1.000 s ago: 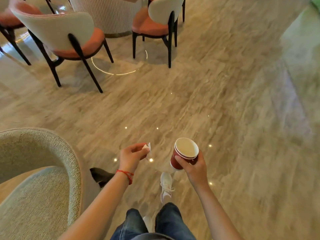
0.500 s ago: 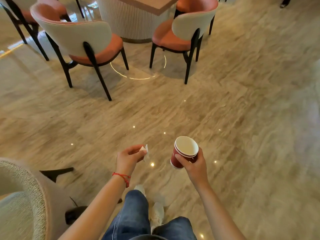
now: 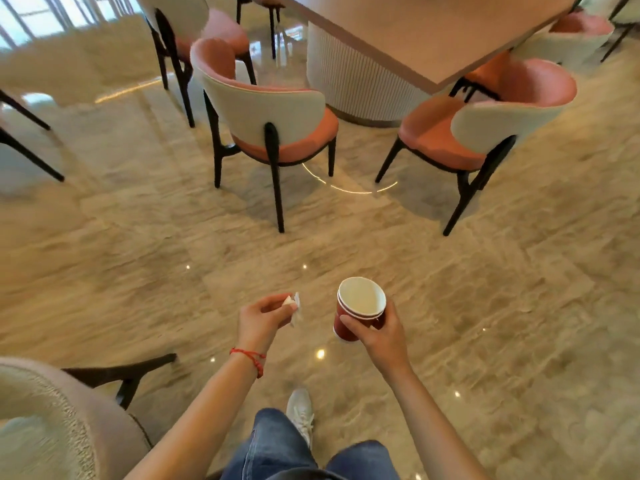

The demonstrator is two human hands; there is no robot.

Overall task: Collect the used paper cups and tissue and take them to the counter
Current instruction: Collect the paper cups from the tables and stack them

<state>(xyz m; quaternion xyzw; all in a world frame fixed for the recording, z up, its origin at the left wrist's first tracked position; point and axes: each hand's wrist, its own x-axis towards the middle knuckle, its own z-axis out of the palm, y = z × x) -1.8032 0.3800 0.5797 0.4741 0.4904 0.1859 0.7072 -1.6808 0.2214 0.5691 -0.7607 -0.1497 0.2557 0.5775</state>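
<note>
My right hand (image 3: 384, 336) grips stacked red paper cups (image 3: 358, 308) with white insides, held upright and slightly tilted over the floor. To its left, my left hand (image 3: 265, 318) pinches a small crumpled white tissue (image 3: 294, 304) between thumb and fingers; a red string bracelet circles that wrist. Both hands are held out in front of me at waist height, a little apart. No counter is in view.
Ahead stand two orange-seated chairs (image 3: 277, 112) (image 3: 485, 123) with black legs at a table (image 3: 426, 32) on a ribbed white base. A grey upholstered chair (image 3: 52, 420) is at my lower left. Glossy marble floor (image 3: 519, 323) lies open to the right.
I have walked forward and the view has tilted up: the chairs and table appear nearer, the grey chair has slid to the lower left. Both hands keep their hold.
</note>
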